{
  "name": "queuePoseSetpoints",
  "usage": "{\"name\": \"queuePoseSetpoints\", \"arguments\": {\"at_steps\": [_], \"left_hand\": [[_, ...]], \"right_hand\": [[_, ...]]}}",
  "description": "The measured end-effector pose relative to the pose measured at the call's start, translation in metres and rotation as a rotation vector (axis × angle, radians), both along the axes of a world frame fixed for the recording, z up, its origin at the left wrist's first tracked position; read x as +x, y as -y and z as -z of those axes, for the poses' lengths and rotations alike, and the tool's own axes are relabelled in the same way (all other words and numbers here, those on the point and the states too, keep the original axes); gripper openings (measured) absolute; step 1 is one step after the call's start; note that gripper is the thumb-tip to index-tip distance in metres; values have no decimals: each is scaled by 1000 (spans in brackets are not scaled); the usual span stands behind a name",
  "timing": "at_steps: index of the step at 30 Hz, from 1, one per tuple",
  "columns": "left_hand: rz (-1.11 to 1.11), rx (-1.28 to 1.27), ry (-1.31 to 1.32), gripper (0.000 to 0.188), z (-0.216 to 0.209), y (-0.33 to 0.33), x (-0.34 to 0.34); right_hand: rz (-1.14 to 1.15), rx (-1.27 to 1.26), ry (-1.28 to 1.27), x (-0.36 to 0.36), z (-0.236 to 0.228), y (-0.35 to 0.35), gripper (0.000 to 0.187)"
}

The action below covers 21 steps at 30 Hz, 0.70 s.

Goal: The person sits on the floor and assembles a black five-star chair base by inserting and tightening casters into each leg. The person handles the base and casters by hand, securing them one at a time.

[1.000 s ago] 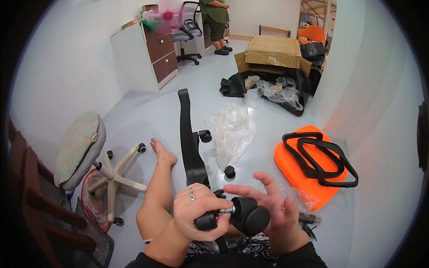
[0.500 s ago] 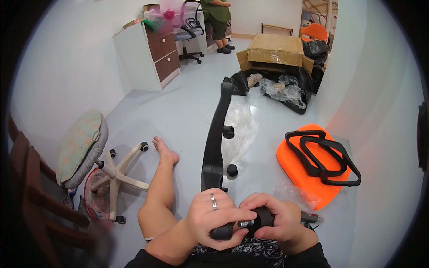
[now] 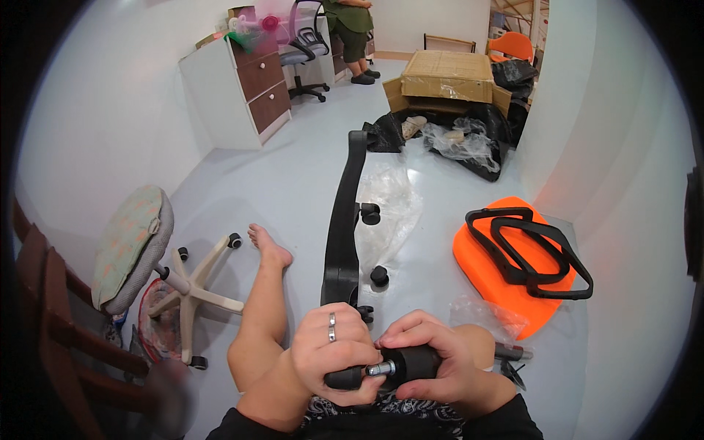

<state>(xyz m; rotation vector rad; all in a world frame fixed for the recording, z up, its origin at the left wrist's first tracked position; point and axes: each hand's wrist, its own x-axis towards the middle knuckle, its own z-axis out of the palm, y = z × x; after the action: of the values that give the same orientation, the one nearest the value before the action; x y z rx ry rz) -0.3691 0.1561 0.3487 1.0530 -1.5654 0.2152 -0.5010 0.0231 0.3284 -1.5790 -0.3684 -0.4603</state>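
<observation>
A black chair base (image 3: 342,242) stands on edge before me, one long leg reaching away across the floor. My left hand (image 3: 323,348), with two rings on a finger, is closed around its near part, and a rounded black leg end shows below the fingers. My right hand (image 3: 451,359) grips a black caster (image 3: 416,364) by its wheels, its metal stem pointing left toward that leg end. Left fingertips are close to the stem; whether they touch it I cannot tell. One fitted caster (image 3: 371,213) is on the base's right side. Another caster (image 3: 379,276) sits on the floor.
At right lies an orange seat shell (image 3: 477,253) with black armrest loops (image 3: 539,253) on it. Clear plastic (image 3: 392,220) covers floor beyond the base. A swivel chair (image 3: 136,246) stands left. An opened carton (image 3: 447,77) and a person (image 3: 352,37) are farther back.
Both hands and the chair base have shifted slightly left. The caster has turned in my right hand, so more of its metal stem shows.
</observation>
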Motion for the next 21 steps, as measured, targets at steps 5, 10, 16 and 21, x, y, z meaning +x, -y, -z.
{"name": "queuePoseSetpoints", "arguments": {"at_steps": [5, 10, 16, 21], "left_hand": [[75, 42, 14, 21, -5, -9, 5], [84, 61, -11, 22, -8, -9, 8], [99, 91, -16, 21, -9, -6, 11], [84, 119, 6, 28, -11, -1, 10]], "right_hand": [[-55, 79, -1, 1, 4, -7, 53], [-107, 88, 30, 5, 11, -7, 57], [-104, 156, 76, 4, 15, -8, 58], [1, 40, 160, 2, 8, 6, 58]]}}
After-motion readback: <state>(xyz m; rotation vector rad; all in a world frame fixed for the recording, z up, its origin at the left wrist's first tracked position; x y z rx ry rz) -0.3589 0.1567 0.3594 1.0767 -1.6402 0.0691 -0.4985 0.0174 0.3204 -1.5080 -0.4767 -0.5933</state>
